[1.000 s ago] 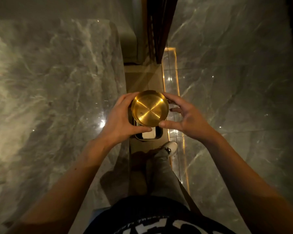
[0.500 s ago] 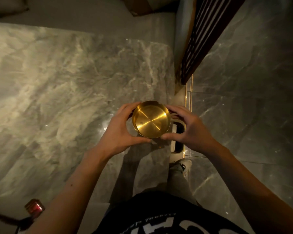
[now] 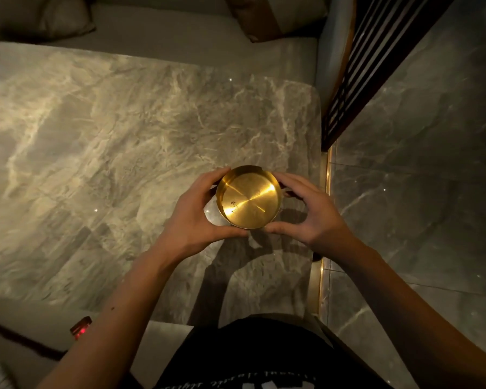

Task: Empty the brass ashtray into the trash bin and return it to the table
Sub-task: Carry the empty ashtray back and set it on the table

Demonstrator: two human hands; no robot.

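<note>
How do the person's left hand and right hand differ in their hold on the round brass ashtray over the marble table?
The left hand cups the round brass ashtray closely, palm near its wall; the right hand arches wider, leaving a visible gap. The left hand sits fully over the grey marble table; the right hand reaches the table's right edge. Both press a thumb on the near rim and fingers behind the far rim.

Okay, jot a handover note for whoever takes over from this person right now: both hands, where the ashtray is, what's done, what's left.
Left hand: grip on the brass ashtray, left side of the rim.
Right hand: grip on the right side.
Ashtray: upright, held over the marble table near its right edge; whether it touches the top cannot be told.
Done: bowl looks emptied, only a few dark specks inside. Trash bin not in view.
Left: set it down on the table and let go.
</note>
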